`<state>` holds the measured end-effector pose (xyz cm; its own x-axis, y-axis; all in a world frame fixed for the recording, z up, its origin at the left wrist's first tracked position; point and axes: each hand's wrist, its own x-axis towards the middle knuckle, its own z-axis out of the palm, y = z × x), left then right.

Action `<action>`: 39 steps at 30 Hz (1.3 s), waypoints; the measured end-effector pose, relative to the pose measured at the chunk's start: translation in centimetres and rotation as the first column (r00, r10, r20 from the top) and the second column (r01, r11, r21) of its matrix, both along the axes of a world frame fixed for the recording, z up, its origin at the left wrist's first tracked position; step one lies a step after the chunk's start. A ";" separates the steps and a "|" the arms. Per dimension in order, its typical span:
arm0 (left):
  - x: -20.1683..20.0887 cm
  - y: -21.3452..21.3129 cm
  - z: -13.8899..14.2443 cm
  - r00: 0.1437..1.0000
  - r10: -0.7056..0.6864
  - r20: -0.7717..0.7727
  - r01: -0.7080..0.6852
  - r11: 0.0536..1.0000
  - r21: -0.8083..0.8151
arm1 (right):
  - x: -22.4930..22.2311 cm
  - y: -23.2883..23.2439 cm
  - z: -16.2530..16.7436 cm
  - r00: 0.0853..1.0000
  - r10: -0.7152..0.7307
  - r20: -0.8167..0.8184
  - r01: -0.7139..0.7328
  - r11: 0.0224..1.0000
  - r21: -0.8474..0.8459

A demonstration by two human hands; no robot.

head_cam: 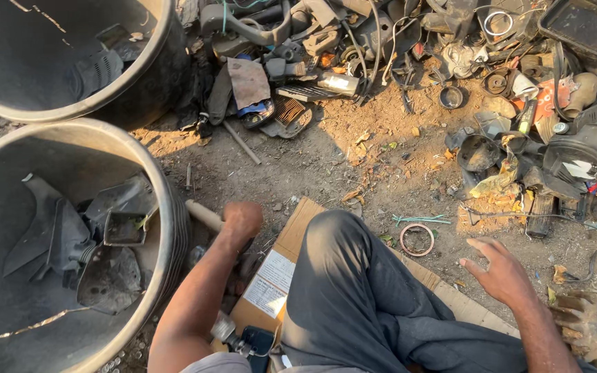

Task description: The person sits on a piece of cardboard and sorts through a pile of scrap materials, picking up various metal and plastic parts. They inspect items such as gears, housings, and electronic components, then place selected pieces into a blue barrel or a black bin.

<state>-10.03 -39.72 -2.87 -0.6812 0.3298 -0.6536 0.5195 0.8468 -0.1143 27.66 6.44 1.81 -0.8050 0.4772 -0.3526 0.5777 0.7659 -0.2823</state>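
A pale wooden handle (204,215), perhaps a hammer's, lies beside the big black tub (167,207), gripped in the closed left hand (242,220). The right hand (500,271) hovers open over the dirt ground (326,159), near a ring (417,240).

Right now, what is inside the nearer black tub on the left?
The nearer black tub holds dark broken plastic housings, among them a small open box-shaped piece. They cover part of the floor, so anything beneath them is hidden. The left hand grips a wooden handle beside its rim.
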 end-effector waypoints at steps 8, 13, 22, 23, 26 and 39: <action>-7.2 12.8 0.0 0.890 0.301 -0.342 -0.006 0.758 0.652 | -4.3 0.7 -1.2 0.992 0.088 0.090 -0.085 0.996 -0.033; -14.6 19.4 -1.4 0.726 0.100 -0.680 0.237 0.892 0.384 | -3.7 1.4 -0.8 0.996 0.005 0.090 0.002 0.998 -0.068; -16.9 21.4 -0.4 0.788 0.309 -0.533 -0.027 0.881 0.471 | -4.2 1.6 -0.6 0.994 0.094 0.054 -0.093 0.995 -0.034; -16.0 21.4 0.0 0.826 0.353 -0.440 -0.098 0.858 0.504 | -4.5 1.2 -0.3 0.996 0.089 0.024 -0.087 0.994 -0.066; -9.3 22.6 0.2 0.851 0.221 -0.477 0.061 0.859 0.509 | -5.7 -0.3 0.6 0.991 0.059 -0.118 -0.077 0.985 -0.156; 0.2 22.8 4.8 0.951 -0.249 0.186 -0.023 0.540 0.841 | -18.2 -3.0 -6.1 0.594 -0.802 0.056 0.227 0.100 -0.969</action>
<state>-9.86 -16.96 1.95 -0.4525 0.8733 -0.1808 0.5101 0.4197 0.7508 9.46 3.47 -4.25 -0.6418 0.4865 -0.5928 0.2995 -0.5526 -0.7778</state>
